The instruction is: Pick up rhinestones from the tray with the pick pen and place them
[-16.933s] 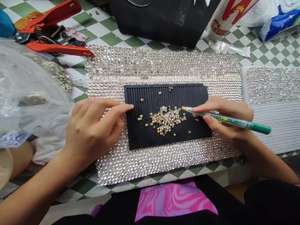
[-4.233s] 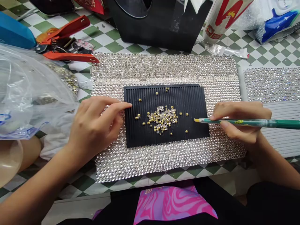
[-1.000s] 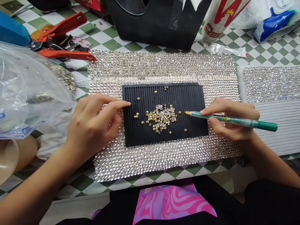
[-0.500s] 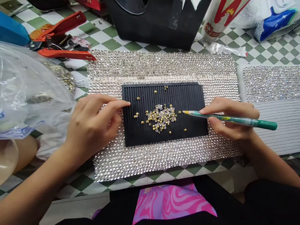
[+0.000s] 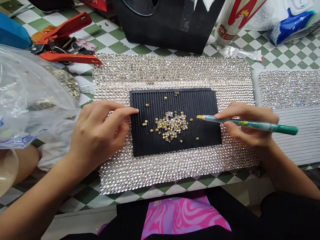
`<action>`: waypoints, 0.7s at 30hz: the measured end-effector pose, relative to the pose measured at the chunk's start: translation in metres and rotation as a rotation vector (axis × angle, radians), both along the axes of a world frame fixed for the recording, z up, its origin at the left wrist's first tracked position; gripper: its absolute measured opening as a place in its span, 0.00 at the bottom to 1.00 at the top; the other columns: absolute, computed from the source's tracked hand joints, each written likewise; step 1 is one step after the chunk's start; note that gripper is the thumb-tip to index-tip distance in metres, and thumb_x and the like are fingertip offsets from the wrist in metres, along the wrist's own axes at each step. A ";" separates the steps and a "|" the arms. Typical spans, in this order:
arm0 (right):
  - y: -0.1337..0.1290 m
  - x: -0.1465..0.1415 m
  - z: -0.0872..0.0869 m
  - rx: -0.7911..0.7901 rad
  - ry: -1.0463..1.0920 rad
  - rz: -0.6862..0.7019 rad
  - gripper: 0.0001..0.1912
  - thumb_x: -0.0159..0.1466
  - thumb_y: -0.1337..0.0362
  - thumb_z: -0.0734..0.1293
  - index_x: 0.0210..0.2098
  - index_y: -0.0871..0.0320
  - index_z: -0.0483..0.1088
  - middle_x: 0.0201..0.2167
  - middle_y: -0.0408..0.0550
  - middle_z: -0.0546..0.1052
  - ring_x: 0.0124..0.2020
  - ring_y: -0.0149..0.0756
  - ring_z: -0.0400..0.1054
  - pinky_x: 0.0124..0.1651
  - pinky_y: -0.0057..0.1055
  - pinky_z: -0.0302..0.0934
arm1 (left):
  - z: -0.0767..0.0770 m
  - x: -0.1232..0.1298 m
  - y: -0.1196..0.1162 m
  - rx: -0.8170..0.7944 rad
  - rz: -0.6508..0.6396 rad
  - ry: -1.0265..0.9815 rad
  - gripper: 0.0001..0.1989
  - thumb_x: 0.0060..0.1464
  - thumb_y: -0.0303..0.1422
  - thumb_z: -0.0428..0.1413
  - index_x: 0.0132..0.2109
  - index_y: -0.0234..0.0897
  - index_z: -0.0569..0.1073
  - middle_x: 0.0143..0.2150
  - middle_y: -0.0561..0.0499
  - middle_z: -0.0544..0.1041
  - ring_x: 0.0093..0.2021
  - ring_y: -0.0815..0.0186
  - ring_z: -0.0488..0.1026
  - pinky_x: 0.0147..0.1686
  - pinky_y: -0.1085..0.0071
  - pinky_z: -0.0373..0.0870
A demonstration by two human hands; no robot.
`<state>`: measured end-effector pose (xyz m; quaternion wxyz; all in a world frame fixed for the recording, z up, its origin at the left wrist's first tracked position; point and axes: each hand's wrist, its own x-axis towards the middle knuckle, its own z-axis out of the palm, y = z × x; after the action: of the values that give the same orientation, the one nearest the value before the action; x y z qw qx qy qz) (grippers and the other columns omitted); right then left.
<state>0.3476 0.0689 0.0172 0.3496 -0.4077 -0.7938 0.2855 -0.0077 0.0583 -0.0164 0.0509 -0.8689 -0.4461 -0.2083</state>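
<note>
A black garment (image 5: pixel 250 213) with pink-and-purple swirled print (image 5: pixel 183 216); left hand (image 5: pixel 97 136) and right hand (image 5: pixel 247 126) bare.

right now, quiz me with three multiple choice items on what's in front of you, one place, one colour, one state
1. Where does the black ribbed tray lie? A on bare checkered tile; B on the rhinestone mesh sheet; C inside the plastic bag
2. What colour is the barrel of the pen in the right hand? A red; B blue; C green
3. What is the left hand doing? A holding nothing, forefinger over the tray; B gripping pliers; C holding the pen

1 B: the mesh shows all round the tray.
2 C: the barrel is green, with a yellow tip.
3 A: its fingers are empty.
</note>
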 end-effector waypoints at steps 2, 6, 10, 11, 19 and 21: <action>0.006 0.004 0.000 0.070 0.093 -0.170 0.12 0.57 0.70 0.69 0.38 0.48 0.80 0.30 0.41 0.81 0.28 0.33 0.73 0.26 0.35 0.64 | 0.001 0.000 0.000 -0.001 -0.006 0.001 0.14 0.59 0.21 0.52 0.50 0.39 0.72 0.42 0.48 0.73 0.43 0.61 0.70 0.46 0.64 0.68; 0.036 0.025 -0.005 0.384 0.246 -0.581 0.07 0.54 0.61 0.67 0.27 0.54 0.77 0.21 0.43 0.77 0.18 0.31 0.68 0.17 0.32 0.57 | 0.000 0.001 0.001 0.006 -0.009 0.006 0.14 0.59 0.21 0.53 0.50 0.38 0.72 0.42 0.48 0.74 0.42 0.60 0.70 0.46 0.64 0.68; 0.064 0.055 -0.013 0.469 0.252 -0.625 0.06 0.53 0.66 0.67 0.26 0.58 0.77 0.18 0.43 0.73 0.17 0.31 0.68 0.18 0.30 0.56 | -0.001 -0.001 0.001 -0.003 -0.009 -0.003 0.15 0.59 0.21 0.52 0.51 0.38 0.72 0.42 0.47 0.73 0.43 0.60 0.71 0.46 0.64 0.68; 0.067 0.060 -0.015 0.467 0.242 -0.616 0.06 0.52 0.69 0.68 0.26 0.59 0.78 0.18 0.44 0.73 0.17 0.30 0.67 0.18 0.29 0.55 | -0.001 -0.002 0.001 -0.009 -0.006 -0.005 0.15 0.59 0.21 0.52 0.51 0.39 0.72 0.43 0.48 0.73 0.43 0.60 0.71 0.46 0.64 0.68; 0.075 0.072 -0.021 0.412 0.187 -0.648 0.07 0.49 0.71 0.66 0.23 0.60 0.77 0.17 0.44 0.72 0.17 0.26 0.61 0.17 0.24 0.48 | 0.000 -0.003 -0.001 -0.034 0.011 -0.012 0.18 0.58 0.22 0.52 0.53 0.44 0.71 0.44 0.50 0.73 0.45 0.61 0.71 0.48 0.65 0.68; 0.076 0.072 -0.022 0.385 0.191 -0.681 0.08 0.47 0.72 0.65 0.22 0.60 0.77 0.17 0.44 0.73 0.16 0.26 0.61 0.17 0.25 0.47 | 0.000 -0.003 -0.001 -0.024 0.004 -0.007 0.17 0.58 0.22 0.52 0.53 0.43 0.71 0.43 0.50 0.73 0.44 0.61 0.71 0.48 0.65 0.68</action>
<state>0.4200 0.1449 -0.0043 0.5663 -0.5461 -0.6162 0.0361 -0.0102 0.0577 -0.0166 0.0395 -0.8677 -0.4507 -0.2060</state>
